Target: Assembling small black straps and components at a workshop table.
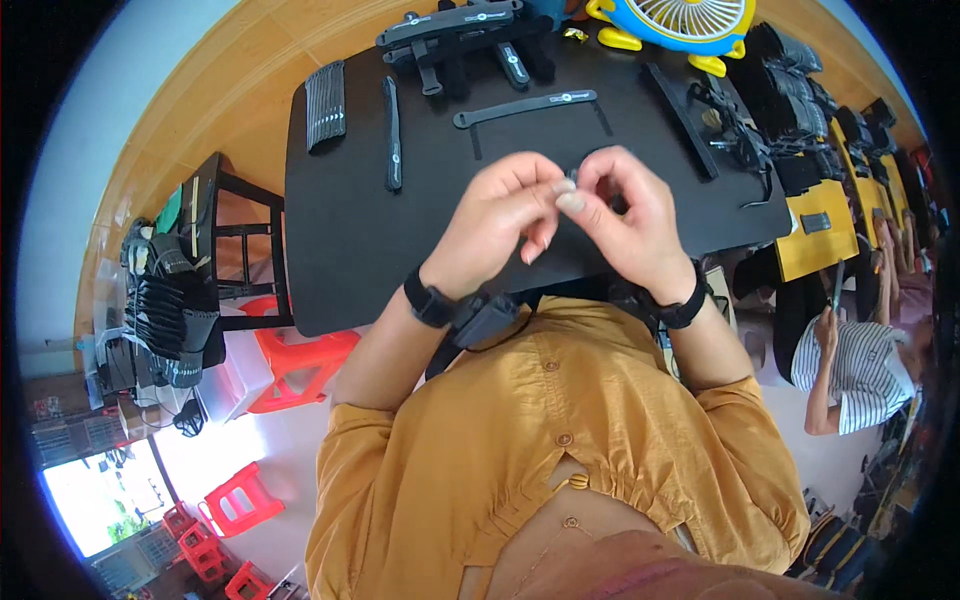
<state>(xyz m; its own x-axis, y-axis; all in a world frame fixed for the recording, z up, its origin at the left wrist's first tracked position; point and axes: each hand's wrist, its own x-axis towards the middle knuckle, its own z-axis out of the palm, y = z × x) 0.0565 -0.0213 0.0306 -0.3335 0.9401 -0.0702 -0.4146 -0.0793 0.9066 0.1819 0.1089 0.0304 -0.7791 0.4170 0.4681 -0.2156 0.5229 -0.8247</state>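
Over the near part of the black table, my left hand and my right hand meet fingertip to fingertip. Both are closed in a pinch, thumbs against forefingers. A small dark bit shows between the fingertips, too little to name. Just beyond them lies a grey strap with a rounded end and a white mark, with thin dark strips at both ends. Another grey strap lies lengthwise to the left, beside a row of stacked grey straps. A heap of straps sits at the far edge.
A blue and yellow fan stands at the far right, near a long black strip and tangled black straps. Red stools and a rack piled with dark goods are at left. A co-worker in a striped shirt sits right.
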